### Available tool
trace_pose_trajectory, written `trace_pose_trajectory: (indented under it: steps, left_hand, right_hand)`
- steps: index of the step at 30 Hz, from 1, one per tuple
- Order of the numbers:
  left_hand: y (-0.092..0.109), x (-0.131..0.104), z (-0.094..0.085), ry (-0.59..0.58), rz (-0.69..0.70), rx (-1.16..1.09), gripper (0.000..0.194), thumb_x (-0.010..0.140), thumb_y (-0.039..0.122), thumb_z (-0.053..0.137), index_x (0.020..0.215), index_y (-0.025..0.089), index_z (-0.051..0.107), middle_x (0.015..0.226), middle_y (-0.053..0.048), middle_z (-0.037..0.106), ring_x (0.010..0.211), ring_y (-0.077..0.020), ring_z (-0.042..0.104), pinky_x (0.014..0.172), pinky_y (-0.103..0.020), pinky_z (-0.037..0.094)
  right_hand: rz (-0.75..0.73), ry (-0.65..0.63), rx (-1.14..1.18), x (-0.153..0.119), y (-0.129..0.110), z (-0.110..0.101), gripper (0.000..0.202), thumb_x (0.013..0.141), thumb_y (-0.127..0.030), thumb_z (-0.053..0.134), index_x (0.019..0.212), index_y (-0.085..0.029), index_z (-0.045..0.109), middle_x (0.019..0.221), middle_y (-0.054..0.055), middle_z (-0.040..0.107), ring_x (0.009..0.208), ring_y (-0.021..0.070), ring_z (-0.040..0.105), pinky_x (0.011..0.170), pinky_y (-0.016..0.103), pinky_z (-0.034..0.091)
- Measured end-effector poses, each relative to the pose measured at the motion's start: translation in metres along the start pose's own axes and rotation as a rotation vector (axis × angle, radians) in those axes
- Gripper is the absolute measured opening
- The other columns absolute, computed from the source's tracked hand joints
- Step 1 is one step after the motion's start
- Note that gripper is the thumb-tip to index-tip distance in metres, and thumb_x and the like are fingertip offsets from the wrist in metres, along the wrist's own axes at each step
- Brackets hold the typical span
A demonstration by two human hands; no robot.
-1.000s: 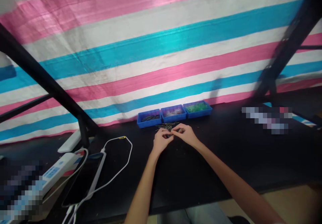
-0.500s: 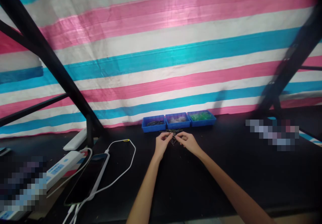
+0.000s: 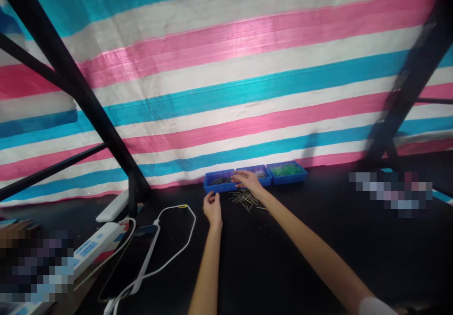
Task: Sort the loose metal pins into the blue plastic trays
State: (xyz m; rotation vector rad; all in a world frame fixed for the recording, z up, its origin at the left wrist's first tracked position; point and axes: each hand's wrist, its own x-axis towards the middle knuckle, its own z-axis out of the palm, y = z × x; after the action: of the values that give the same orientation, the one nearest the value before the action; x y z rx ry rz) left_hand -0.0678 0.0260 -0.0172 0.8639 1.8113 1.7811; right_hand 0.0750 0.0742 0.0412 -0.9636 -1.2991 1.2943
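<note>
My left hand (image 3: 213, 208) is closed in a loose curl just in front of the left blue tray (image 3: 208, 188); anything between its fingertips is too small to make out. Thin dark metal pins, like nails or screws (image 3: 221, 181), lie in that tray. My right hand (image 3: 247, 182) reaches over the side where the left tray meets the middle blue tray (image 3: 268, 181), fingers stretched out and apart, nothing visible in them. Below it, a loose pile of similar thin pins (image 3: 245, 200) is spread on the black table.
The right blue tray (image 3: 289, 179) contains green pieces; whitish clear pieces (image 3: 261, 173) show in the middle one. To the left lie a phone (image 3: 129, 260), a white cable (image 3: 193, 230) and a power strip (image 3: 90, 249). Black frame posts (image 3: 88, 107) flank a striped sheet (image 3: 230, 88).
Both hands were pinched together over the pin pile. They have parted: the left moved to the left, the right rose toward the trays and its fingers opened. The pile is now uncovered.
</note>
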Motion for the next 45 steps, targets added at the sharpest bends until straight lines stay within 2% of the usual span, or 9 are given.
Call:
trace_pose_trajectory:
  steps: [2,8,14,19,24,29,34,38,45]
  left_hand:
    - [-0.001,0.0,0.0,-0.027,0.006,0.009,0.039,0.067,0.034,0.059,0.101,0.014,0.059,0.069,-0.001,0.06,0.06,-0.0125,0.055,0.064,-0.026,0.042]
    - [0.0,-0.002,0.004,-0.099,0.038,0.064,0.034,0.067,0.027,0.058,0.098,0.015,0.06,0.072,-0.003,0.062,0.068,-0.0151,0.058,0.071,-0.028,0.043]
    - [-0.002,-0.001,0.004,-0.25,0.11,0.186,0.028,0.066,0.025,0.058,0.092,0.017,0.065,0.076,-0.005,0.064,0.074,-0.0177,0.059,0.076,-0.031,0.042]
    - [-0.002,-0.002,0.004,-0.4,0.135,0.201,0.025,0.063,0.029,0.063,0.085,0.019,0.069,0.079,-0.006,0.068,0.075,-0.0192,0.061,0.076,-0.032,0.044]
    - [0.0,-0.006,0.005,-0.505,0.143,0.1,0.031,0.062,0.039,0.066,0.084,0.018,0.071,0.087,-0.009,0.069,0.082,-0.0208,0.062,0.079,-0.032,0.045]
    - [0.012,-0.014,0.005,-0.523,0.073,-0.044,0.034,0.057,0.038,0.071,0.081,0.014,0.071,0.085,-0.008,0.069,0.08,-0.0194,0.061,0.075,-0.029,0.046]
    - [0.024,-0.022,0.005,-0.575,-0.079,-0.099,0.043,0.056,0.04,0.071,0.089,0.013,0.069,0.083,-0.008,0.068,0.066,-0.0137,0.058,0.053,-0.022,0.041]
    - [0.024,-0.024,0.007,-0.647,-0.071,-0.137,0.043,0.057,0.041,0.071,0.09,0.012,0.069,0.082,-0.009,0.067,0.066,-0.0126,0.057,0.049,-0.02,0.035]
    - [0.029,-0.032,0.013,-0.596,-0.063,-0.165,0.041,0.057,0.04,0.071,0.087,0.012,0.068,0.079,-0.007,0.067,0.063,-0.011,0.054,0.051,-0.02,0.035]
  right_hand:
    - [-0.072,-0.031,-0.117,0.0,-0.001,0.002,0.028,0.068,-0.026,0.062,0.094,-0.016,0.063,0.087,0.007,0.068,0.067,0.0153,0.063,0.054,0.025,0.05]
    - [-0.348,-0.22,-0.951,-0.023,0.025,-0.004,0.021,0.07,-0.019,0.061,0.089,-0.02,0.068,0.088,0.004,0.067,0.077,0.017,0.06,0.069,0.028,0.046]
    - [-0.347,-0.211,-1.301,-0.027,0.034,0.002,0.018,0.08,-0.026,0.053,0.09,-0.021,0.066,0.102,0.006,0.059,0.094,0.0202,0.053,0.069,0.028,0.042]
    - [-0.345,-0.205,-1.273,-0.028,0.029,0.0,0.01,0.077,-0.026,0.058,0.081,-0.022,0.066,0.097,0.004,0.061,0.092,0.0193,0.052,0.066,0.026,0.039]
    - [-0.308,-0.12,-1.126,-0.036,0.024,-0.007,0.016,0.081,-0.027,0.052,0.09,-0.024,0.065,0.088,0.003,0.066,0.085,0.0177,0.057,0.065,0.024,0.037]
    - [-0.289,-0.044,-0.877,-0.045,0.019,-0.015,0.019,0.078,-0.035,0.053,0.085,-0.025,0.068,0.079,0.0,0.069,0.066,0.0145,0.058,0.057,0.023,0.036]
    - [-0.273,-0.091,-0.675,-0.046,0.021,-0.027,0.023,0.077,-0.032,0.052,0.089,-0.023,0.069,0.084,0.003,0.069,0.072,0.0163,0.06,0.064,0.026,0.042]
    - [-0.204,-0.127,-0.58,-0.05,0.024,-0.033,0.022,0.075,-0.035,0.054,0.08,-0.021,0.071,0.077,0.004,0.07,0.07,0.0181,0.062,0.065,0.027,0.045]
    - [-0.127,-0.119,-0.355,-0.056,0.03,-0.035,0.031,0.072,-0.043,0.056,0.075,-0.015,0.07,0.072,0.007,0.069,0.065,0.0176,0.062,0.06,0.027,0.046]
